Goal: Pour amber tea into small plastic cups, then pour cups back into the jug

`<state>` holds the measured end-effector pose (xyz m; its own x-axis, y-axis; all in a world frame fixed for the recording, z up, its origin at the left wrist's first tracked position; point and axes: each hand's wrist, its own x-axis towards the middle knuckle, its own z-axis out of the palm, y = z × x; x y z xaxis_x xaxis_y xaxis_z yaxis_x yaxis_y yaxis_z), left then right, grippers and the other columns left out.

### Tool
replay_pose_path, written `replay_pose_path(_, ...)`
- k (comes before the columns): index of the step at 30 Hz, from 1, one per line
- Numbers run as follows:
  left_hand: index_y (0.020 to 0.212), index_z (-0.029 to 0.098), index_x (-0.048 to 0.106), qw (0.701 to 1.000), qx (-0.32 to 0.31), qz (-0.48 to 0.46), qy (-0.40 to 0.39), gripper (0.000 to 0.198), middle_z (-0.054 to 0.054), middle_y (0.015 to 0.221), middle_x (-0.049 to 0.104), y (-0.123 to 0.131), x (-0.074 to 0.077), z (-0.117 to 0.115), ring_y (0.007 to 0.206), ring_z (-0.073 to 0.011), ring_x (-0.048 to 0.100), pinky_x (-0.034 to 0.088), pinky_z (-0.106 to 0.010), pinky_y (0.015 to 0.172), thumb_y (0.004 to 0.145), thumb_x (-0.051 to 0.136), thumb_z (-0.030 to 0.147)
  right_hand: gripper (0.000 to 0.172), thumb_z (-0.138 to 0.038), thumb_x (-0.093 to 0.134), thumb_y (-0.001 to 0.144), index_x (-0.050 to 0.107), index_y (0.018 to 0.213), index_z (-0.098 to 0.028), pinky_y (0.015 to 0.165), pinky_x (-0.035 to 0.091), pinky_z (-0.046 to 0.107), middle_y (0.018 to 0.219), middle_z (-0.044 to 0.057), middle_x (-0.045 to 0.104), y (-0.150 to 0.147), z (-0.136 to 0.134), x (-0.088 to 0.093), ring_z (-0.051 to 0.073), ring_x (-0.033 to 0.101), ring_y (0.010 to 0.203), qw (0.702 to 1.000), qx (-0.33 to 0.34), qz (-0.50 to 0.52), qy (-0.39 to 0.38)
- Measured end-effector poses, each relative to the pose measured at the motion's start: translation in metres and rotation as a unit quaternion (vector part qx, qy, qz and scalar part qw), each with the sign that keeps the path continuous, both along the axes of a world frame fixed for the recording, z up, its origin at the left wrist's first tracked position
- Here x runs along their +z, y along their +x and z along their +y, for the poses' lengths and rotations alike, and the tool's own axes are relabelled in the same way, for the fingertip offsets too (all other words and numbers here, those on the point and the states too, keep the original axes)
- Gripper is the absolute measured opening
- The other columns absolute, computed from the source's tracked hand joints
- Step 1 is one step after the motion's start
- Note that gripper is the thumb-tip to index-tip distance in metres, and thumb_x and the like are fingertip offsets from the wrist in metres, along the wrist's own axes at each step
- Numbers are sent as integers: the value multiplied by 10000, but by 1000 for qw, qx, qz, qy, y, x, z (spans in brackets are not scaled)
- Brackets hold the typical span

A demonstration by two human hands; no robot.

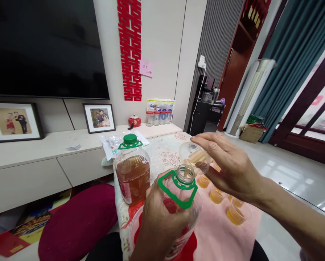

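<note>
My left hand [162, 221] is wrapped round the neck and shoulder of a clear plastic bottle [197, 208] with a green carry handle; its mouth is uncapped. In my right hand [230, 166] a clear plastic cup [196, 154] is tipped over that mouth. Amber liquid in the cup reaches the bottle's neck. The bottle leans, its lower part partly hidden by my left hand, above a red-bottomed basin [134, 224]. Several plastic cups of amber liquid [216, 196] stand to the right, beneath my right arm.
A capped bottle of amber liquid [134, 177] stands at the left of the table. A pink cloth [219, 235] covers the table's near right. Behind, jars with red lids [156, 119] and a red pot [134, 121] sit on a white cabinet. A dark red round stool [81, 221] is at left.
</note>
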<state>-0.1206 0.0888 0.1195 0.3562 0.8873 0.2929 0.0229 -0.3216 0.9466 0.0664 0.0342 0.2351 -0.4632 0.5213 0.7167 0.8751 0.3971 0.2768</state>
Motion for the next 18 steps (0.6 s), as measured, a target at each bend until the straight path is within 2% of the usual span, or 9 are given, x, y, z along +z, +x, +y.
replay_pose_path(5,1252,274,715,1000,-9,3,-4,576,-53,1253,773,-1,-3,1,1189,-293,713,555,-530,1175,686,808,221,571,31,583,848,573,1390,-147,956,659,472,1255,176,736,-3,0,2,279,712,1157,999,-11,-28,15)
replay_pose_path(9,1234,294,716,1000,-17,-1,-9,561,-21,1256,774,-2,0,-1,1171,-278,702,542,-516,1168,684,813,237,452,14,614,895,621,1339,-71,966,649,438,1225,201,750,-5,0,5,273,718,1133,998,-16,-46,31)
replay_pose_path(12,1212,266,713,1000,-16,0,-16,529,-49,1225,768,-1,3,-2,1137,-288,698,555,-517,1133,690,796,253,385,-9,636,929,648,1313,-31,999,639,434,1218,215,759,-6,0,8,277,722,1139,997,-13,-56,41)
replay_pose_path(18,1219,232,702,1000,1,19,-20,535,-90,1160,750,-2,8,-4,1128,-313,691,559,-536,1113,688,756,272,390,43,622,932,661,1308,-56,1047,635,469,1236,193,777,-8,0,7,298,735,1182,995,-16,-75,56)
